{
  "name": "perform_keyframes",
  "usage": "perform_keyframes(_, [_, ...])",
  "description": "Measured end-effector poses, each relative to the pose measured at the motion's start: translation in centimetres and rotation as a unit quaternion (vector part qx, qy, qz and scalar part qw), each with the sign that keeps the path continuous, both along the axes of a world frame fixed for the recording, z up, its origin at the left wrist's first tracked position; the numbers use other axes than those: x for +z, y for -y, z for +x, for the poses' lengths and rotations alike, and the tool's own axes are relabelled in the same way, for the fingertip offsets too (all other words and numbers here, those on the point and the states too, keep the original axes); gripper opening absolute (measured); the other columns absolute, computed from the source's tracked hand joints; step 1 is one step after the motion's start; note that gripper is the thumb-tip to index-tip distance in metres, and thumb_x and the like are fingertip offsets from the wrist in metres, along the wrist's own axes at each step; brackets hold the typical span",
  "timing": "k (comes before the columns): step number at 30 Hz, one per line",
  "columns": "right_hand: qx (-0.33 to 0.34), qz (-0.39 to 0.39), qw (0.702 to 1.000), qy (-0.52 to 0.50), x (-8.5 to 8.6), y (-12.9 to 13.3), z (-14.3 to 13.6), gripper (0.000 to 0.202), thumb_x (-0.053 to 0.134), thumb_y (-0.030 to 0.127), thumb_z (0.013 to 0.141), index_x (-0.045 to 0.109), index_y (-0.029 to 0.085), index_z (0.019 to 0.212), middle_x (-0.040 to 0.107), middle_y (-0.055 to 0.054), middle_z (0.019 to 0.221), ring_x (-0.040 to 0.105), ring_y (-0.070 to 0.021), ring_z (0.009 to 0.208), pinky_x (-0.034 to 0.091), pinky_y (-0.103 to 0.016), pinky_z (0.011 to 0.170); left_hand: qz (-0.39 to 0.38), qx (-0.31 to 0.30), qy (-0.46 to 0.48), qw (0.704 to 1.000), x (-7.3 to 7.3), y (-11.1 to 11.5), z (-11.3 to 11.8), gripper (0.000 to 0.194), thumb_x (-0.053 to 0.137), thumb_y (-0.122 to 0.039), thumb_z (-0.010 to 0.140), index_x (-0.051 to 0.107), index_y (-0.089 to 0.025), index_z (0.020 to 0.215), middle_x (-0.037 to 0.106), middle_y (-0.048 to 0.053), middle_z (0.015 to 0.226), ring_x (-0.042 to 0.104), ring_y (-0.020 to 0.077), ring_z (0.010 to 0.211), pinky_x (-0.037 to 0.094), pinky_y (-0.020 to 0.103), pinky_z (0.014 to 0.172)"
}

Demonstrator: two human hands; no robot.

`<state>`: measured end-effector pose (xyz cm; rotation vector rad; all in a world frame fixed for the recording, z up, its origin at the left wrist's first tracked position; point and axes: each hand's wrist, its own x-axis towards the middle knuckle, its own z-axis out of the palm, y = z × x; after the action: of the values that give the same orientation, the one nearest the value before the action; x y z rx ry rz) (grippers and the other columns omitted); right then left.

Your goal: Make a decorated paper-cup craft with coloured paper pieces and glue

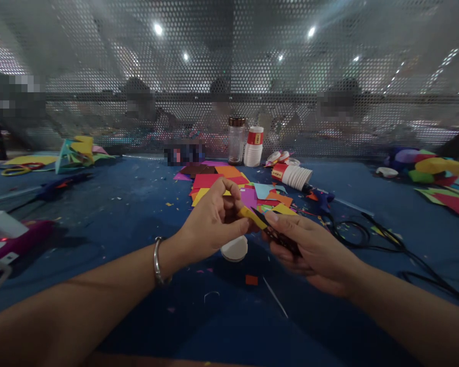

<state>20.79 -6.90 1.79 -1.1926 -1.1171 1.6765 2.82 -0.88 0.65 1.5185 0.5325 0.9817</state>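
Left of your left hand (218, 216): you can pass over the tabletop (115, 211) | far right: black cable (403, 249) crosses your way | ahead: low paper sheets (206, 181), then jar (236, 146) and upright cups (254, 153) block you

We cannot see all of the yellow paper (253, 217), since the left hand (214, 219) covers one end, and the right hand (309, 244) hides much of the dark tool (280, 237). The white disc (234, 250) below is partly masked by the left hand's thumb. The frame cuts off the left forearm (80, 300) at lower left and the right forearm (409, 306) at lower right; its left edge crops a purple device (26, 243), its right edge some coloured sheets (452, 203). In the perforated screen (199, 71) up top, we make out people (220, 92) only as dark blurs.
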Motion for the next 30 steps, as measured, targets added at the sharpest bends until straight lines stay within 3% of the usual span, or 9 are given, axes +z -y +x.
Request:
perform_keyframes(10, [-0.001,-0.002,1.000,0.003,-0.15,0.12,-0.05,0.039,0.060,0.053,0.089,0.057,0.017,0.074,0.041,0.009,0.044,0.019,-0.0006,0.032,0.010,-0.014,0.031,-0.022,-0.016,0.005,1.000,-0.25,-0.09,0.06,0.044,0.072,-0.013,0.070,0.036,-0.023,0.093,0.056,-0.009,0.074,0.063,0.0088,0.068,0.053,0.025,0.067])
perform_keyframes(22, [-0.002,-0.012,1.000,0.009,-0.03,0.03,-0.30,0.039,0.059,0.052,0.090,0.057,0.017,0.073,0.040,0.009,0.043,0.019,-0.0009,0.032,0.011,-0.013,0.031,-0.039,-0.050,0.030,0.998,-0.53,-0.31,0.03,0.044,0.073,-0.013,0.074,0.034,-0.023,0.093,0.062,-0.007,0.076,0.067,0.0104,0.071,0.054,0.025,0.068])
perform_keyframes(30, [-0.014,-0.021,1.000,0.001,-0.27,-0.06,-0.18,0.041,0.058,0.052,0.091,0.057,0.016,0.072,0.042,0.008,0.043,0.020,-0.0006,0.031,0.011,-0.013,0.031,-0.060,-0.036,0.011,0.997,-0.39,-0.42,-0.03,0.047,0.074,-0.011,0.070,0.032,-0.024,0.088,0.057,-0.009,0.072,0.062,0.0081,0.067,0.052,0.023,0.065])
